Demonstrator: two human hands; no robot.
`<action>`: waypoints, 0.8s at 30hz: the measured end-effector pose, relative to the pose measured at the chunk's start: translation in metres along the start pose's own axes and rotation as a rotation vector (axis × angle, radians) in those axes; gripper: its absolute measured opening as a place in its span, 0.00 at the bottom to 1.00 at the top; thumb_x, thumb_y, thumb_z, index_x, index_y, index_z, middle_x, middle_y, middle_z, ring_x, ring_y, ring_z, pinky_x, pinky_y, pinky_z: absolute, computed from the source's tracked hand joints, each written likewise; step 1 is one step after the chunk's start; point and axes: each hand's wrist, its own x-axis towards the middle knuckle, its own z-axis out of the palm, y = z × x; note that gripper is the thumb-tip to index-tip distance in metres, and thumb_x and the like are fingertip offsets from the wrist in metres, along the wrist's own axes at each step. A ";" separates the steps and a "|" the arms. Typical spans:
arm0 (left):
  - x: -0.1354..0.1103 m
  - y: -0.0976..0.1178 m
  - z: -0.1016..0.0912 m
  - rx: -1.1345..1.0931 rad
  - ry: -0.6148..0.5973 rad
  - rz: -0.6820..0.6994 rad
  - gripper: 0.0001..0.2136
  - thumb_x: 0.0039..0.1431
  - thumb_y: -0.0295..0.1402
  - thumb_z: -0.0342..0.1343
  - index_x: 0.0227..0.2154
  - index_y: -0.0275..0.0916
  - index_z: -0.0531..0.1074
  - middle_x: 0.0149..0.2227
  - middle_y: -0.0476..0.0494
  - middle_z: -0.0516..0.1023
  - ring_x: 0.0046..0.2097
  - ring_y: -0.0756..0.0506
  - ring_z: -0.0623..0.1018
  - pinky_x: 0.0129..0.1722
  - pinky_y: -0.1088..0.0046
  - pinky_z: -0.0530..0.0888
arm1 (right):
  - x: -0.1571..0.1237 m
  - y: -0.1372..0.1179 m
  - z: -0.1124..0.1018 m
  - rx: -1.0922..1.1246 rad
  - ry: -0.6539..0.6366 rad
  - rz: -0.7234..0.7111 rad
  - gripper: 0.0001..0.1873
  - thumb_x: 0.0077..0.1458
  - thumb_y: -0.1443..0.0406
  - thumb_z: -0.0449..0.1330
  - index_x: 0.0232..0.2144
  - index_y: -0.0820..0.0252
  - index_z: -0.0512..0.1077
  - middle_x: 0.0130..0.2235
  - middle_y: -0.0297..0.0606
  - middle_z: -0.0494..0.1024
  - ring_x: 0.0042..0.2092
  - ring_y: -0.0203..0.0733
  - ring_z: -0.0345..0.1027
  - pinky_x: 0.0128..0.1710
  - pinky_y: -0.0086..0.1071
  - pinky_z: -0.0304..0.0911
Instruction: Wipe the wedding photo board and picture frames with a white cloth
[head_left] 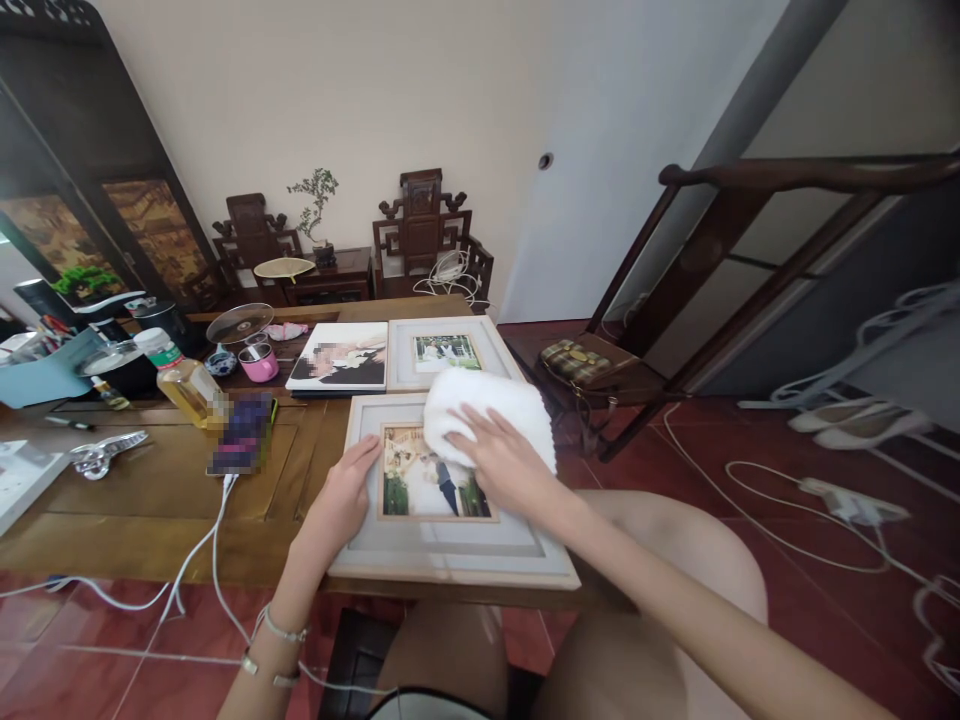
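A light wooden picture frame (450,575) lies flat at the table's front right, a photo in a white mat behind its glass. My left hand (346,492) holds its left side, fingers over the border. Pressed down by my right hand (499,455), a fluffy white cloth (517,400) covers the frame's upper right part and overhangs its edge. Beyond it lies a similar picture frame (401,350), partly under the cloth. To that one's left is a photo album or panel (341,355) with a picture on top.
On the wooden table (300,540) to the left are a phone (244,435) on a charging cable, a bottle of yellowish liquid (187,380), a pink cup (259,362) and a clear hair clip (105,453). A chair (622,370) bearing a bag (581,362) stands at the right.
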 end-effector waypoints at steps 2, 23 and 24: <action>0.000 0.000 0.001 -0.009 0.007 0.003 0.29 0.51 0.14 0.41 0.56 0.37 0.65 0.60 0.38 0.65 0.62 0.44 0.64 0.62 0.58 0.61 | 0.016 0.009 0.002 -0.021 0.009 0.001 0.34 0.40 0.82 0.51 0.53 0.64 0.68 0.63 0.50 0.58 0.65 0.55 0.43 0.61 0.56 0.41; 0.001 0.001 0.003 -0.030 0.045 -0.018 0.26 0.54 0.16 0.41 0.54 0.36 0.67 0.58 0.38 0.68 0.61 0.43 0.66 0.62 0.59 0.62 | -0.037 -0.065 -0.023 0.322 -0.245 -0.153 0.37 0.40 0.80 0.48 0.52 0.53 0.69 0.63 0.35 0.58 0.66 0.48 0.42 0.63 0.54 0.41; 0.001 0.001 0.003 -0.033 0.047 -0.012 0.26 0.53 0.16 0.41 0.54 0.36 0.67 0.58 0.38 0.68 0.60 0.43 0.66 0.61 0.59 0.63 | -0.024 -0.053 -0.016 0.290 -0.194 -0.151 0.37 0.39 0.81 0.48 0.51 0.54 0.70 0.63 0.36 0.58 0.66 0.47 0.42 0.63 0.53 0.38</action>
